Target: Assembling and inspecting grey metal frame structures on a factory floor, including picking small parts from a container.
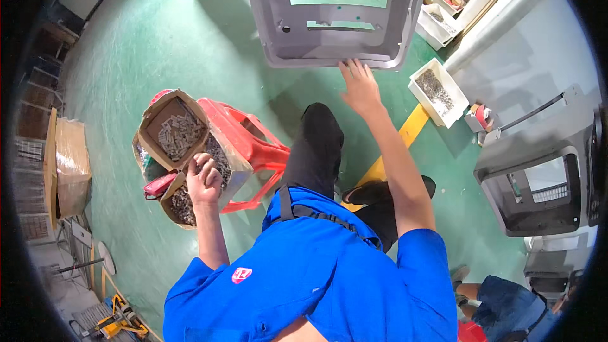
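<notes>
Two hands seem to be at the parts-picking step: the left hand [206,179], fingers curled, is at the near corner of the upper box [154,123]; whether it pinches anything, I cannot tell. The right hand's [362,88] fingers, slightly apart, touch the near edge of the grey frame [329,45]. Next likely calls for a firm pinch.

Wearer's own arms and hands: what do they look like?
Short blue sleeves, bare forearms below. Left hand and right hand are ungloved; no watch, cables or markings visible. The matching blue shirt has a small red-and-white badge on the left chest.
</notes>
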Available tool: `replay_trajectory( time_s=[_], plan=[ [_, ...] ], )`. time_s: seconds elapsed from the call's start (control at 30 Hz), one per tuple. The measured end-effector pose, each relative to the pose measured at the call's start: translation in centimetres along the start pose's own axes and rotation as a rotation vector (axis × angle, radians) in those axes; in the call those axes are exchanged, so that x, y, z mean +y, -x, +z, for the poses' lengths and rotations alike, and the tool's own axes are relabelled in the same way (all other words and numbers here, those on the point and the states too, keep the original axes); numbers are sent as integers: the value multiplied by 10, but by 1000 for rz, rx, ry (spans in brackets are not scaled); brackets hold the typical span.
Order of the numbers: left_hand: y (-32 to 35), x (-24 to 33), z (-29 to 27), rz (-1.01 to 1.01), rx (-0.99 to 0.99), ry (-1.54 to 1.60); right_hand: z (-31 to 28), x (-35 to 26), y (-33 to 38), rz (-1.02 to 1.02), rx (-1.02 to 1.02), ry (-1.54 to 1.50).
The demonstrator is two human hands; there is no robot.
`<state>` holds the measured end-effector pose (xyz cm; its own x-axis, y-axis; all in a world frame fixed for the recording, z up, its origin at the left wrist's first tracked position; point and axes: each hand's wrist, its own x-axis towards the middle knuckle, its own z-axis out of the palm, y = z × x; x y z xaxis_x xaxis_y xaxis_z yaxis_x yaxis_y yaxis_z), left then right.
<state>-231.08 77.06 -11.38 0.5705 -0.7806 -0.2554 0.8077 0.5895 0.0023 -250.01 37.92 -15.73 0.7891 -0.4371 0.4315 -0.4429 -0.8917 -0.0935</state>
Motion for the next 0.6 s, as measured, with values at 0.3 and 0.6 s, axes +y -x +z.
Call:
replay_trajectory(
  time_s=[0.3, 0.6],
  plan=[
    [-5, -89, 38, -320, -204, -146, -47, -60, 69, 222, -101, -805],
    [-10, -185, 31, -629, -138, -899, -104, -106, 119, 213, -1, -1111]
  ],
)
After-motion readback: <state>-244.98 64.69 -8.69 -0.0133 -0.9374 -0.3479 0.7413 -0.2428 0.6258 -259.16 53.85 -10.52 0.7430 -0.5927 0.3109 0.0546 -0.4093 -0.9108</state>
